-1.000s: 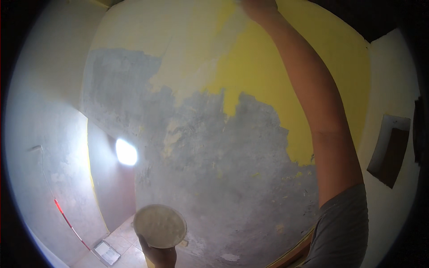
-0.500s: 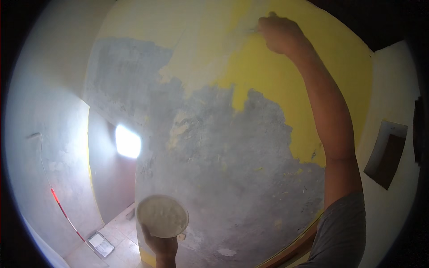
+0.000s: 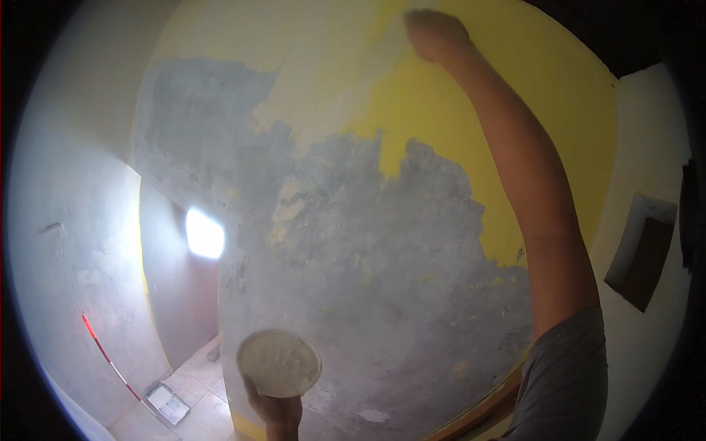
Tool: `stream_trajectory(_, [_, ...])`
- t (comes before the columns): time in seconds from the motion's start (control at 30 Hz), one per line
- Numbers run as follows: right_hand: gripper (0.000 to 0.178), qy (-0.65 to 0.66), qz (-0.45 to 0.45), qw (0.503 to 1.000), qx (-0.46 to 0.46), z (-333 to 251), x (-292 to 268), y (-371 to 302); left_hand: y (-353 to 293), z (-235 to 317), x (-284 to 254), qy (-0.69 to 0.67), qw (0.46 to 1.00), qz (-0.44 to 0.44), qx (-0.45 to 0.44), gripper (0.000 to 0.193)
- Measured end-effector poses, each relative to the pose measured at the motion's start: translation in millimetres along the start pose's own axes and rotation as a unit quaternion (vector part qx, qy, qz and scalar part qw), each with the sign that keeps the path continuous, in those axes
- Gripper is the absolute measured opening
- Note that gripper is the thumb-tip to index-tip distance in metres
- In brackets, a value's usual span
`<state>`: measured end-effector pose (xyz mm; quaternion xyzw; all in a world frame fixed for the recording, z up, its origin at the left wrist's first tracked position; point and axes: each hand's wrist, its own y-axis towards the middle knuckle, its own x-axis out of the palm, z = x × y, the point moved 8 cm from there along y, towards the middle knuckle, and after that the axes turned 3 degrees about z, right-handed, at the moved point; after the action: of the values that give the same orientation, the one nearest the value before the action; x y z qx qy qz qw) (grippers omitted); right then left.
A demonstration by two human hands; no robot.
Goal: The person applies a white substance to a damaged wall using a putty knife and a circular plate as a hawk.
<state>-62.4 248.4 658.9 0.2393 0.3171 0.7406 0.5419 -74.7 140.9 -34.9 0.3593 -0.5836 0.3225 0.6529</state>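
At the lower left, my left hand (image 3: 276, 411) grips a round, shallow bowl (image 3: 279, 364) from below; its fingers wrap the side. Inside the bowl is a pale, thick-looking mass. My right arm reaches high up to the wall (image 3: 353, 242), where my right hand (image 3: 437, 35) is closed, slightly blurred, at the top. Whatever it holds is hidden by the hand or smeared. Around this hand the wall is yellow paint (image 3: 544, 125), with a pale, whitish smeared layer (image 3: 323, 88) to its left. Rough grey surface with ragged edges covers the wall below.
At left a paint roller on a long red-and-white pole (image 3: 103, 349) leans on the side wall. A paint tray (image 3: 168, 403) lies by its foot on the tiled floor (image 3: 198, 382). A bright opening (image 3: 204, 234) glows beyond. The right wall has a rectangular recess (image 3: 641, 250).
My right hand has moved left and slightly up along the wall; a thin, faint tool edge beside it earlier no longer shows. The bowl in my left hand has shifted a little right and down.
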Motion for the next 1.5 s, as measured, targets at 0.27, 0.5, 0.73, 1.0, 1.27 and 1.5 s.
stream_trajectory(0.27, [0.016, 0.045, -0.007, 0.999, 0.009, -42.5, -64.6, -106.5, 0.5, 19.9, 4.5, 0.09, 0.994, -0.031, 0.053, 0.066])
stream_trajectory(0.5, [0.032, -0.068, 0.021, 0.988, 0.137, 61.7, -90.4, 36.3, -15.7, 23.9, 45.7, 0.144, 0.988, -0.045, 0.02, 0.062])
stream_trajectory(0.73, [0.036, -0.039, 0.069, 0.969, 0.235, 107.4, -30.6, 101.2, -30.4, 21.3, 29.1, 0.08, 0.996, 0.038, -0.003, 0.088])
stream_trajectory(1.0, [0.034, -0.048, -0.05, 0.993, 0.091, 68.8, -11.3, 58.9, -26.4, 34.7, 17.6, 0.06, 0.998, 0.021, 0.01, 0.078])
stream_trajectory(1.27, [0.032, 0.052, -0.111, 0.985, 0.118, -8.5, -40.1, -71.6, -14.5, 56.2, 5.2, 0.122, 0.987, -0.02, 0.098, 0.066])
stream_trajectory(1.5, [0.027, 0.114, -0.012, 0.977, 0.182, 38.2, -71.8, -37.6, -25.6, 81.4, 18.3, 0.144, 0.979, -0.014, 0.142, 0.065])
